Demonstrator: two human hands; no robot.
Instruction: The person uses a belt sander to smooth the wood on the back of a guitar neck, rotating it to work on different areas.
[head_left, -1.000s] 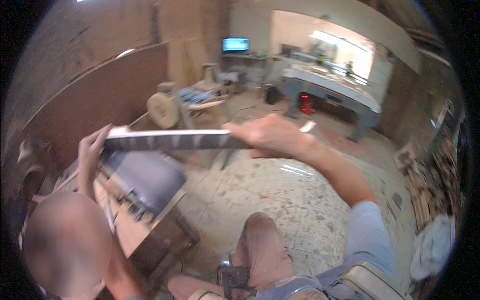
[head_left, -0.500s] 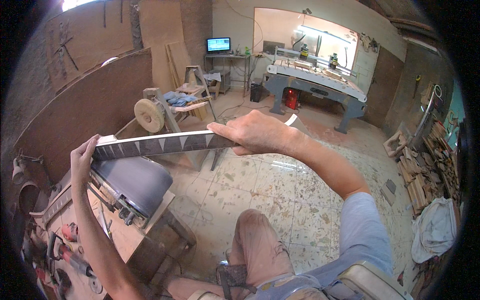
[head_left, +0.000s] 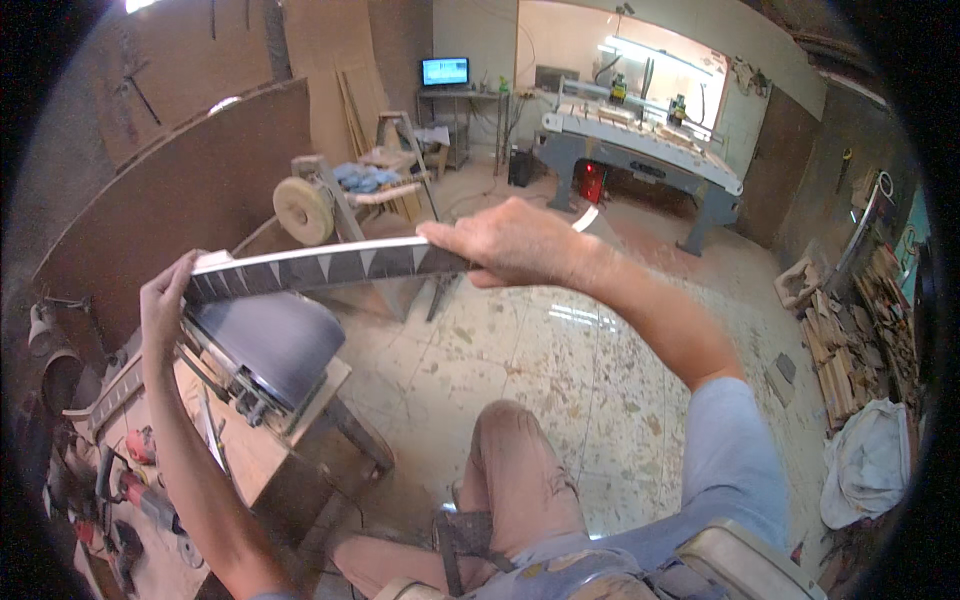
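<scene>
The left hand [head_left: 165, 300] grips one end of the long dark strip [head_left: 330, 265] above the belt sander [head_left: 270, 335] (on the wooden counter [head_left: 250, 450]); the right hand [head_left: 510, 245] clasps the other end. Keep it level, with even pressure.

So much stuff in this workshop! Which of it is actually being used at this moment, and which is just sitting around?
In use:
- long dark strip with pale triangle inlays
- left hand gripping one end
- right hand gripping the other end
- sanding machine just below the strip

Just lying about:
- power tools on the floor
- stacked wood
- big grey machine
- lit screen
</scene>
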